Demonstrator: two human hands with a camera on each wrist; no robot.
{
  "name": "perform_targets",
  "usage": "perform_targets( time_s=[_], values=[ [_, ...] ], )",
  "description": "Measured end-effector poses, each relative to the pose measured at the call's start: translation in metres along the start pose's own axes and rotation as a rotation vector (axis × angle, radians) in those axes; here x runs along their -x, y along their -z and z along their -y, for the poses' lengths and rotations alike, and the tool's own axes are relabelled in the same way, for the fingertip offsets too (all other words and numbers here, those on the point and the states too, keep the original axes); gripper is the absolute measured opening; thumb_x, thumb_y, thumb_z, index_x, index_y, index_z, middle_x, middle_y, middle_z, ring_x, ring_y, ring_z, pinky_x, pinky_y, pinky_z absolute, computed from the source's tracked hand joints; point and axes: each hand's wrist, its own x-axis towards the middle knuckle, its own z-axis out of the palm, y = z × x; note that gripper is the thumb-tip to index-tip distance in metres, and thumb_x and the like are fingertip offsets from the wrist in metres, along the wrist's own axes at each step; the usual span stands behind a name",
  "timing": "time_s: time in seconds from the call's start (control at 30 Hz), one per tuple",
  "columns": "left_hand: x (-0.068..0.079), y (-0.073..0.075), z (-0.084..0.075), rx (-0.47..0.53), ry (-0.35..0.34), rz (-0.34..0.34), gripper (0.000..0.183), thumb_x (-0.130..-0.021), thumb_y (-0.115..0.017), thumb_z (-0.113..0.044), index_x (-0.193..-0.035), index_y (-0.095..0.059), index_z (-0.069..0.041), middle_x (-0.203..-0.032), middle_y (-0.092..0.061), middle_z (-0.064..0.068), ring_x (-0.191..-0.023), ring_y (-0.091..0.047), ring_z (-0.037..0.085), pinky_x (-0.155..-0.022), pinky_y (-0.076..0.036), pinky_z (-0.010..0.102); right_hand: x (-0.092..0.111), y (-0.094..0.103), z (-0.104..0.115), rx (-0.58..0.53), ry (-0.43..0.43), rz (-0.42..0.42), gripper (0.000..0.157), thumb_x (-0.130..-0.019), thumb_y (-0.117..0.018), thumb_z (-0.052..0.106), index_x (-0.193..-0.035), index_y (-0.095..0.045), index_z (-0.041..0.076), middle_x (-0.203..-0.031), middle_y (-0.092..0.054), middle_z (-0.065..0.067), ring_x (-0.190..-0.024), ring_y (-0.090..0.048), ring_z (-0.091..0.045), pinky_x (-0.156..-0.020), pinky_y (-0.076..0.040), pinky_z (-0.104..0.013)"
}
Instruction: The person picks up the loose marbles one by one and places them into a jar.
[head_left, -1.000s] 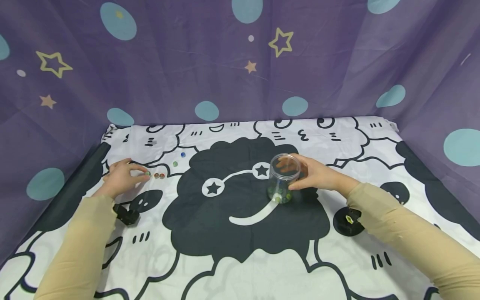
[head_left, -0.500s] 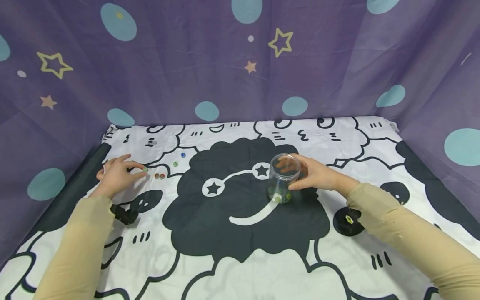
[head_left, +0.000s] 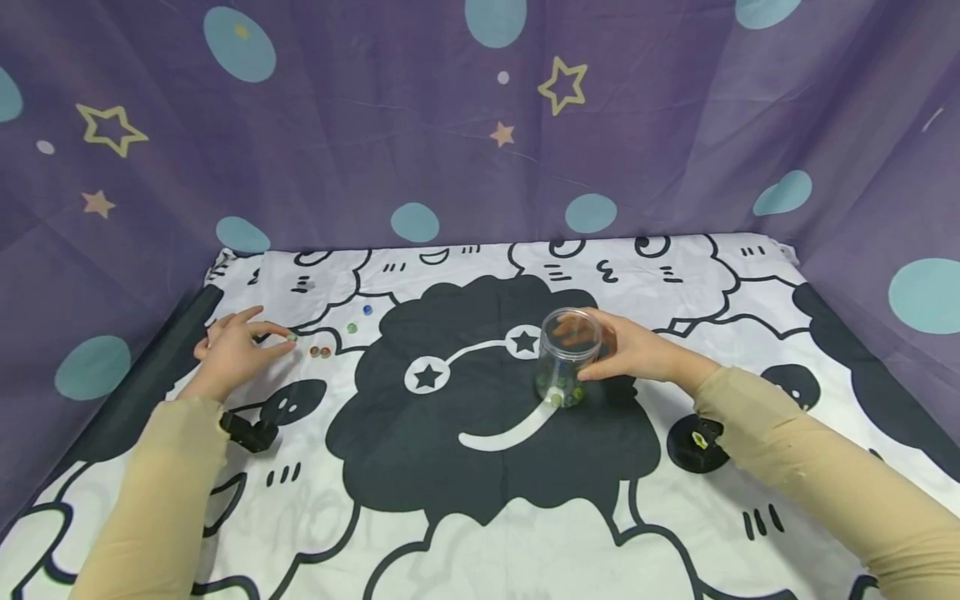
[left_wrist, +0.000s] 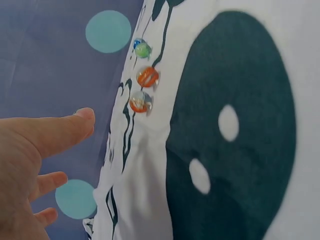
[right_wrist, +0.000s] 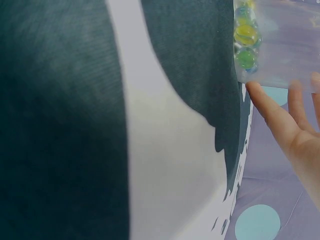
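Observation:
My left hand (head_left: 234,354) pinches a small green marble (head_left: 292,337) between thumb and index fingertip, at the left of the head view. Most of that marble is hidden behind the fingers in the left wrist view. Two orange marbles (left_wrist: 144,88) lie side by side on the cloth just right of this hand. Beyond them sit a green marble (head_left: 352,328) and a blue marble (head_left: 367,310). A clear open-topped jar (head_left: 567,350) stands upright with several green and yellow marbles (right_wrist: 246,35) at its bottom. My right hand (head_left: 626,346) holds the jar from its right side.
A white cloth (head_left: 510,567) with black cartoon shapes covers the table. Behind it and at both sides hangs a purple curtain (head_left: 450,158) with blue dots and stars. A black wrist camera (head_left: 251,432) sits at the left wrist.
My left hand has raised the green marble off the cloth and shifted it slightly left, away from the orange marbles. The right hand and the jar stay in place.

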Motion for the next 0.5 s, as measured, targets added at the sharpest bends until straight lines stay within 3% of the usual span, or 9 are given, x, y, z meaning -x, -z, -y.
perform_targets(
  time_s=[0.5],
  values=[
    [0.005, 0.001, -0.020, 0.007, -0.071, -0.028, 0.034, -0.089, -0.065, -0.032, -0.104, -0.068, -0.001, -0.152, -0.015, 0.028, -0.135, 0.004, 0.058, -0.086, 0.002, 0.074, 0.000, 0.000, 0.001, 0.019, -0.013, -0.004, 0.073, -0.080, -0.073, 0.003, -0.142, -0.036, 0.008, -0.139, -0.045, -0.016, -0.127, -0.046, -0.034, -0.095, -0.046, -0.039]
  ],
)
